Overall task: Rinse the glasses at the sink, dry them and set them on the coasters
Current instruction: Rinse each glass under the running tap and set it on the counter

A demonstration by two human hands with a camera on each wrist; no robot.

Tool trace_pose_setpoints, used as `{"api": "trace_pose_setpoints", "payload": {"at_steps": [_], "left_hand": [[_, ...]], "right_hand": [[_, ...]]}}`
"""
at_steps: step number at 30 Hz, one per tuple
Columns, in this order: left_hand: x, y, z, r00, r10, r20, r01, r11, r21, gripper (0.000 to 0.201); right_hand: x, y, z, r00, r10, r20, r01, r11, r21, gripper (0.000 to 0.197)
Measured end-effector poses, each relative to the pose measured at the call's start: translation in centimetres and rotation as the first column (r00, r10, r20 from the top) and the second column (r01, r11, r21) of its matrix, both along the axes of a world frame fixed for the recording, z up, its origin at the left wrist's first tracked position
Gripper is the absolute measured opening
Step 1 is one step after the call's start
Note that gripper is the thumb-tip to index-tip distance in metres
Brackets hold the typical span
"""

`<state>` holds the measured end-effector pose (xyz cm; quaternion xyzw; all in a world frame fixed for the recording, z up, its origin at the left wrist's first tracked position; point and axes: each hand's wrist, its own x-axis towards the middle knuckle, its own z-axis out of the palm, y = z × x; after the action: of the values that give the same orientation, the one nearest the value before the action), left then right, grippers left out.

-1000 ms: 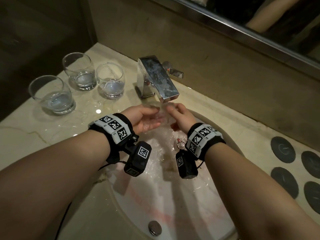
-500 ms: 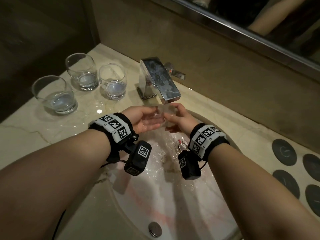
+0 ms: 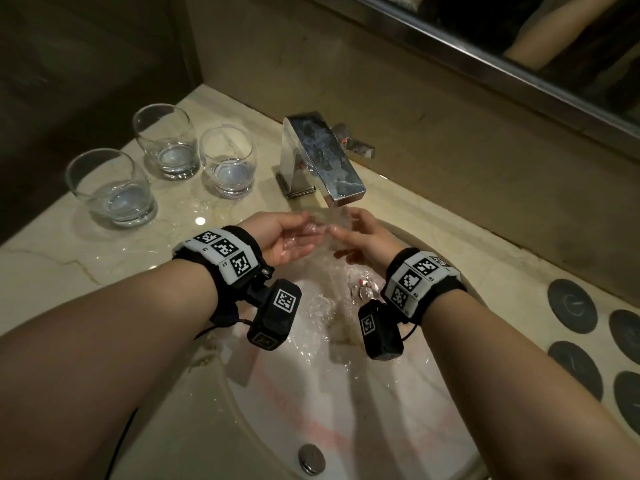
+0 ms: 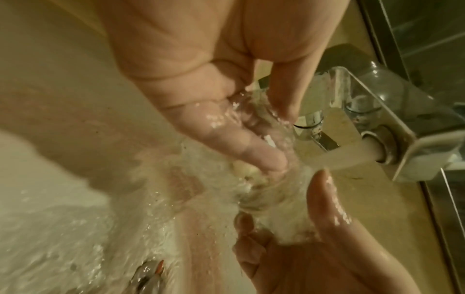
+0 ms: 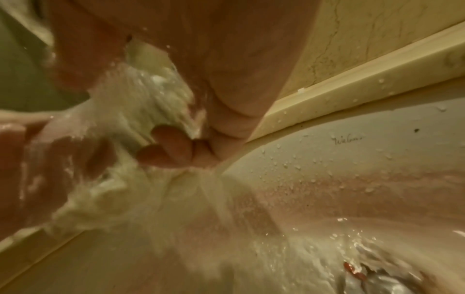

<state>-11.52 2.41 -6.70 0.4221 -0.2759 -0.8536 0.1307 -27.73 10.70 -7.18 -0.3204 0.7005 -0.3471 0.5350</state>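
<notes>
A clear glass [image 3: 323,223] lies sideways under the stream from the chrome faucet [image 3: 322,157], over the sink [image 3: 346,393]. My left hand [image 3: 287,233] holds its left end; in the left wrist view a finger [image 4: 226,129] shows through the wet glass [image 4: 271,179]. My right hand [image 3: 363,237] grips the other end, its fingertips [image 5: 163,147] curled on the glass [image 5: 141,99]. Water hides most of the glass. Three more glasses [image 3: 110,188] [image 3: 166,143] [image 3: 228,161] stand upright on the counter to the left. Dark round coasters [image 3: 571,304] lie on the counter at the right.
The marble counter [image 3: 69,258] surrounds the basin, and water runs to the drain [image 3: 363,292]. A metal knob [image 3: 311,459] sits at the basin's near edge. A wall and a mirror frame [image 3: 485,64] rise behind the faucet.
Both hands have moved the glass slightly up and closer under the spout while the water keeps running. The three glasses on the counter have not moved.
</notes>
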Motion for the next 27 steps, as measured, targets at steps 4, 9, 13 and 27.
{"api": "trace_pose_setpoints", "payload": {"at_steps": [4,9,13,27], "left_hand": [[0.0,0.3,0.0,0.999,0.038,-0.012,-0.038,0.998,0.042,0.032],[-0.5,0.9,-0.2,0.989,0.094,0.114,-0.094,0.996,-0.002,0.013],[-0.7,1.7,-0.8,0.975,0.045,0.216,-0.039,0.999,-0.031,0.016],[-0.7,1.9,-1.7,0.985,0.018,0.17,-0.037,0.993,0.108,0.027]], "right_hand": [[-0.4,-0.1,0.7,0.989,0.103,-0.106,-0.108,0.993,-0.041,0.063],[0.1,-0.3,0.6,0.928,0.051,-0.37,-0.113,0.982,-0.148,0.064],[0.6,-0.4,1.2,0.776,0.119,-0.619,-0.206,0.976,-0.071,0.081],[1.4,-0.5,2.3,0.686,0.172,-0.707,-0.281,0.959,-0.038,0.079]]}}
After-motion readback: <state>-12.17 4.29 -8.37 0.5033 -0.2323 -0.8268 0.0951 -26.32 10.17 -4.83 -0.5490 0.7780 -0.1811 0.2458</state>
